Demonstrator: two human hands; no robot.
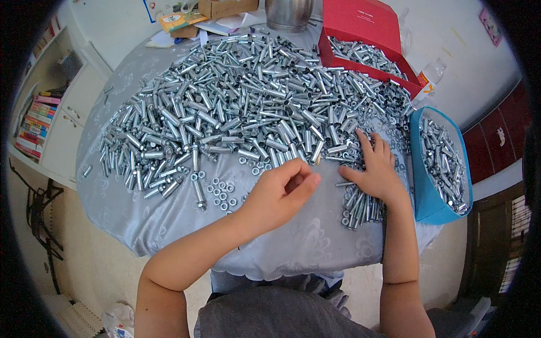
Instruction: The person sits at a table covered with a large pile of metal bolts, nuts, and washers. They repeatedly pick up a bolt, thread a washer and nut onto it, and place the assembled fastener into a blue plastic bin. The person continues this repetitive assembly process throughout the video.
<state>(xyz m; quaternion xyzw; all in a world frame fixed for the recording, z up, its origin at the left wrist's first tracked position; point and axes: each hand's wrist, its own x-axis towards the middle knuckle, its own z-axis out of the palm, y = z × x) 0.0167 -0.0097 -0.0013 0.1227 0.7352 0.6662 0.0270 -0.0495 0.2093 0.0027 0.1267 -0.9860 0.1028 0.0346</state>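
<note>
A big heap of shiny metal sleeves and bolts point(236, 101) spreads over the table. My left hand point(279, 194) hovers at the heap's near edge, its fingers curled in toward the thumb; whatever they may hold is hidden. To the right, my right hand point(375, 169) reaches down with fingers and thumb spread, its tips at small nuts and washers beside the heap. Beneath its wrist lies a bundle of thin bolts point(360, 207). Several loose hex nuts point(221, 191) sit left of my left hand, near an assembled anchor bolt point(198, 191).
A blue fabric bin point(420, 180) full of metal parts stands at the right edge. Behind it are a red open box point(414, 84) of parts and a plastic bottle point(433, 73). A metal pot point(288, 14), papers and a cardboard box point(225, 7) stand at the back.
</note>
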